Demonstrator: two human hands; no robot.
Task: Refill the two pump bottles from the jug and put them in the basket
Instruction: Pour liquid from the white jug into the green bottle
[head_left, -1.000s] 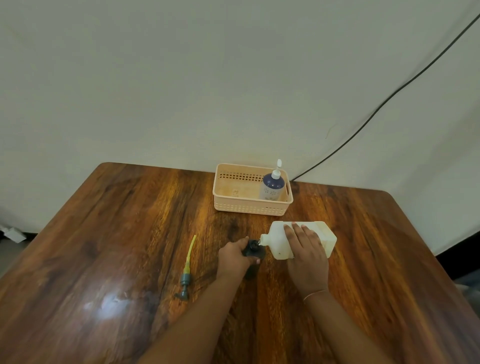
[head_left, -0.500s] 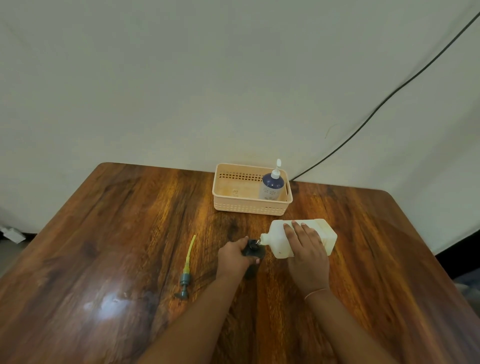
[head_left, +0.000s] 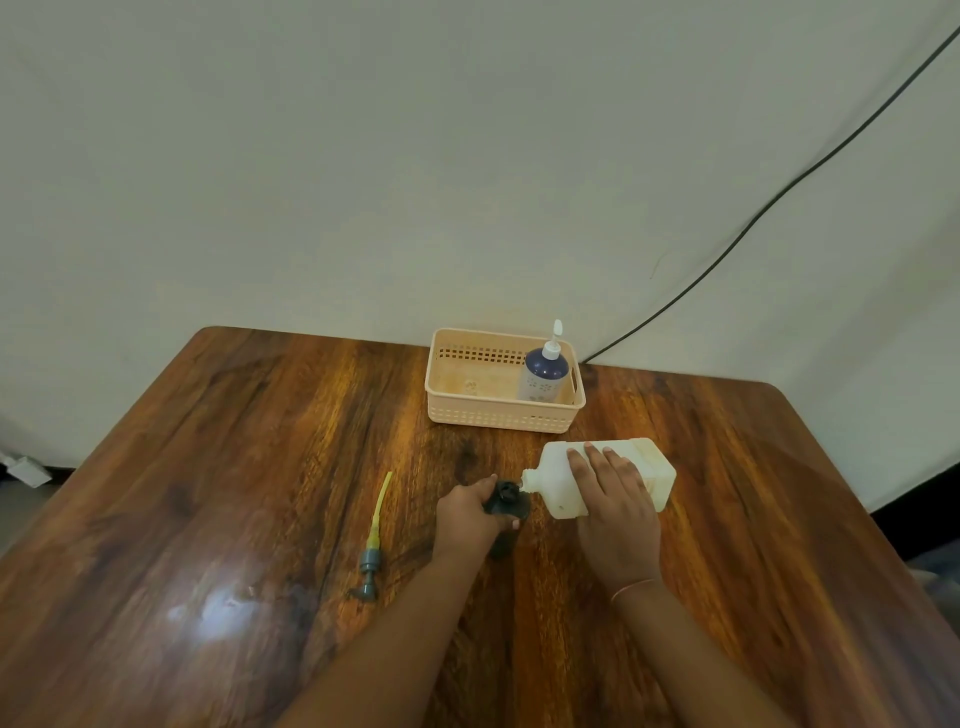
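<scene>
I count two pump bottles, one jug, one basket and one loose pump. My left hand (head_left: 467, 512) is wrapped round the dark bottle (head_left: 506, 506), which stands upright with its mouth uncovered near the middle of the surface (head_left: 208, 467). My right hand (head_left: 615, 499) grasps the white jug (head_left: 553, 470) from above, fingers spread over its side. The jug is tipped over almost flat, its spout pointing left and meeting the mouth of the dark bottle. I cannot tell whether anything is flowing.

The blue bottle (head_left: 543, 371), with its white pump on, stands upright in the right end of the basket (head_left: 498, 415). The basket sits at the far edge of the surface, well apart from my hands. The loose pump (head_left: 375, 540), grey head and yellow tube, lies flat on the surface to the left of my left hand, not touching it. One black cable (head_left: 779, 197) runs down the wall behind the far edge.
</scene>
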